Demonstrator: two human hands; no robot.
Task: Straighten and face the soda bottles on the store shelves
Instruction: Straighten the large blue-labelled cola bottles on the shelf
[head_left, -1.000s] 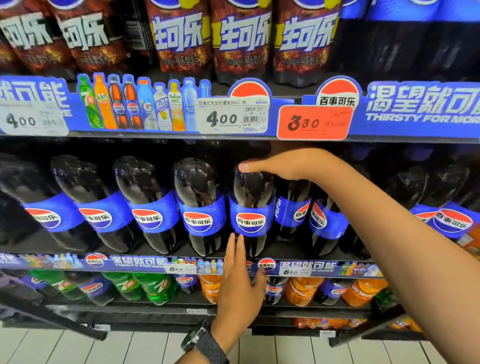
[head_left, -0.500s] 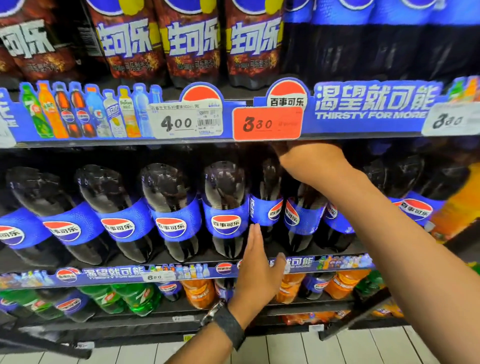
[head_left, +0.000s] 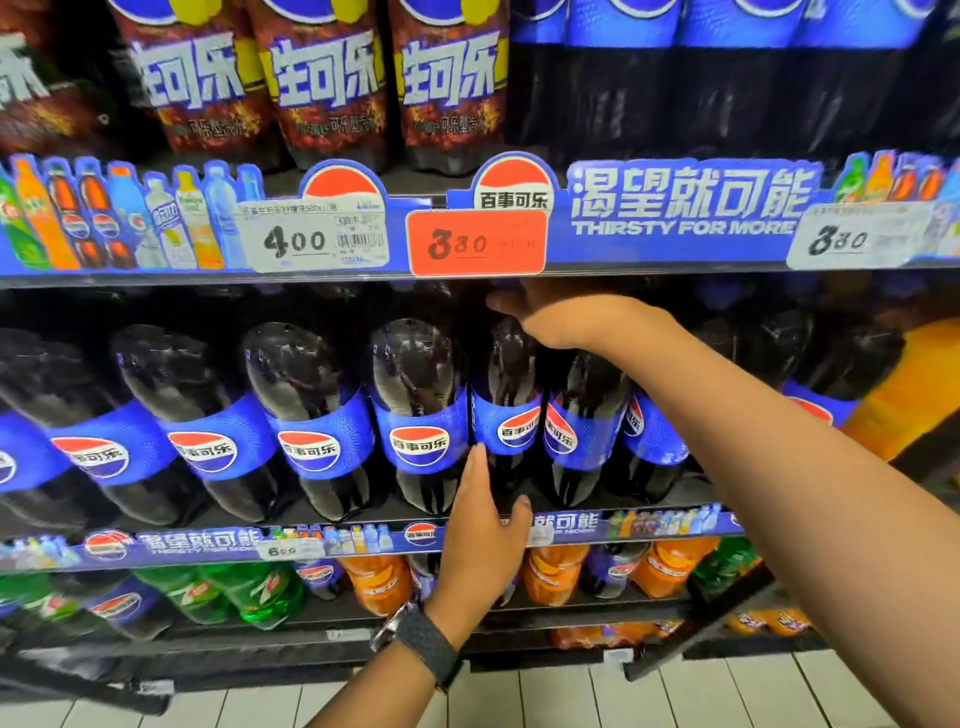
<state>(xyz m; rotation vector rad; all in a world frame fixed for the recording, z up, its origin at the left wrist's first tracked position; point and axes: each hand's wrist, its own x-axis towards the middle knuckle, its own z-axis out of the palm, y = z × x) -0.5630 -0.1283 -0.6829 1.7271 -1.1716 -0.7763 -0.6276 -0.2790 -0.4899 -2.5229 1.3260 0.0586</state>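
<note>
A row of dark plastic cola bottles with blue wrap labels (head_left: 311, 405) is seen on the middle shelf, most with the round red, white and blue logo turned forward. One bottle of this row, the dark cola bottle under the right hand (head_left: 511, 395), is set a little further back than its left neighbour (head_left: 418, 395), and its logo is turned partly to the right.

The right hand (head_left: 576, 319) is reached in over the top of this bottle, just beneath the blue printed shelf-edge strip (head_left: 675, 208) and the red paper price tag (head_left: 477, 243). Its thumb is seen stretched out to the left; the other fingers are lost in the shadow under the shelf, so it cannot be told whether they are curled round the bottle neck or only laid on it.

The left hand (head_left: 483, 540) is held upright in front of the shelf edge, with its fingers (head_left: 475, 467) straight and pressed together and the thumb spread out to the side. The fingertips are placed at the lower edge of the blue labels, in the gap between the set-back bottle and its left neighbour; nothing is gripped. A dark-banded wristwatch (head_left: 415, 636) is worn on this wrist.

Green plastic bottles (head_left: 249, 592) and orange plastic bottles (head_left: 379, 577) are laid out on the shelf below.
</note>
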